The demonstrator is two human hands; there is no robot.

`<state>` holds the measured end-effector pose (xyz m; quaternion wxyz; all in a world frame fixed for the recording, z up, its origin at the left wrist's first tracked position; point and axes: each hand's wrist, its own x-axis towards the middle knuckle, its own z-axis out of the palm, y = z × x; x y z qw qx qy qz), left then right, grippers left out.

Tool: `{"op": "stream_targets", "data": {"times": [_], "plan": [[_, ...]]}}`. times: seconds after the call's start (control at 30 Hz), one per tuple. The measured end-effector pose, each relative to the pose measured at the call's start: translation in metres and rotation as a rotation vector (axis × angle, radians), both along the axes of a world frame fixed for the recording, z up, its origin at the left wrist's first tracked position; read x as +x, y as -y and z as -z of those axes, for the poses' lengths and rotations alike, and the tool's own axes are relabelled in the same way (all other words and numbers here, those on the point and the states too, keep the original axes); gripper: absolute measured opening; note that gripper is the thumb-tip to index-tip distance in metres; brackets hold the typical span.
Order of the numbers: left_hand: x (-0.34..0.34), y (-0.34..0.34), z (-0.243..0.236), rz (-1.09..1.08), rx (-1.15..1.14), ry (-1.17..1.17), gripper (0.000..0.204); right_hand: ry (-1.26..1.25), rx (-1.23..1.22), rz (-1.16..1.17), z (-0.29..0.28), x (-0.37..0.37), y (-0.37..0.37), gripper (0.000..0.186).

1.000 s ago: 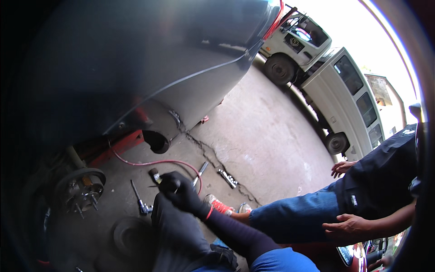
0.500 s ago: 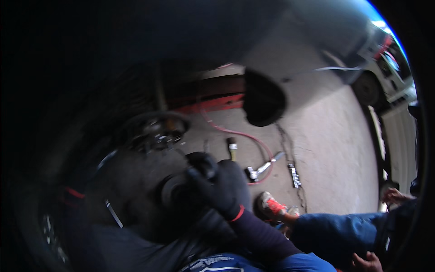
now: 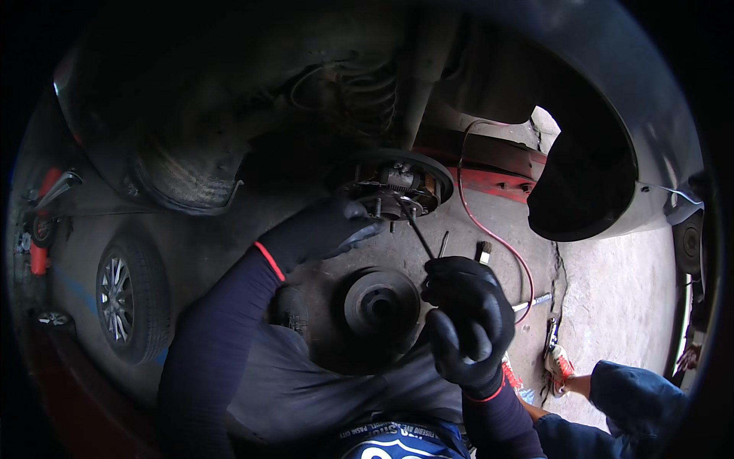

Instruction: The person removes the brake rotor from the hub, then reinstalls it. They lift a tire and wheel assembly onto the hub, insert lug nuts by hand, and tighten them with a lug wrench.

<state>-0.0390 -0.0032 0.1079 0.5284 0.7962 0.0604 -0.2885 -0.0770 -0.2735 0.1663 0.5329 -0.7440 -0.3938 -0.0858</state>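
Note:
Under the raised car, an exposed drum brake assembly (image 3: pixel 397 180) shows its round backing plate, springs and studs. My left hand (image 3: pixel 325 229), in a black glove with a red cuff, reaches to the assembly's near left edge. Its fingers are stretched out beside the studs. In my gloved right hand (image 3: pixel 470 321) is a thin dark rod-shaped tool (image 3: pixel 419 233), pinched near the fingertips. The rod slants up and left, its far end among the brake parts; the grip end is hidden. Below the hands, a round brake drum (image 3: pixel 382 302) lies between my legs.
A wheel with tyre (image 3: pixel 131 298) stands at left. A brush (image 3: pixel 485 252) and a hammer-like tool (image 3: pixel 533 304) lie right, near a red hose (image 3: pixel 505 237). The dark bumper panel (image 3: pixel 581 183) hangs at upper right. Another person's shoe (image 3: pixel 562 367) is at lower right.
The view has swung up and right, bringing the brake and wheel into clearer sight. My right hand has left the drum area and now holds the rod at the brake; my left hand is at the brake.

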Motion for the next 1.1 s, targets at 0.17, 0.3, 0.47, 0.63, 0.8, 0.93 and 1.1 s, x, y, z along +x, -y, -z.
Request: {"op": "stream_targets", "data": {"times": [0.17, 0.3, 0.47, 0.63, 0.8, 0.93, 1.1], "plan": [[-0.002, 0.010, 0.050, -0.276, -0.334, 0.046, 0.049, -0.026, -0.021, -0.006, 0.020, 0.010, -0.018, 0.038], [-0.001, 0.003, 0.059, -0.284, -0.055, 0.120, 0.052, -0.019, -0.029, -0.006, 0.029, 0.017, -0.026, 0.040], [0.003, 0.008, 0.061, -0.541, -0.460, -0.168, 0.047, -0.041, -0.073, 0.005, 0.029, 0.019, -0.031, 0.040], [0.007, 0.020, 0.089, -0.387, -0.441, 0.269, 0.040, -0.026, -0.082, 0.010, 0.028, 0.019, -0.039, 0.039], [0.013, 0.023, 0.102, -0.470, -0.541, 0.163, 0.034, -0.089, -0.052, 0.028, 0.030, 0.014, -0.049, 0.029], [0.013, 0.028, 0.093, -0.562, -0.709, 0.106, 0.028, -0.040, -0.089, 0.021, 0.030, 0.013, -0.053, 0.030], [0.011, 0.031, 0.085, -0.516, -0.386, 0.218, 0.024, -0.046, -0.110, 0.035, 0.033, 0.010, -0.056, 0.035]]}}
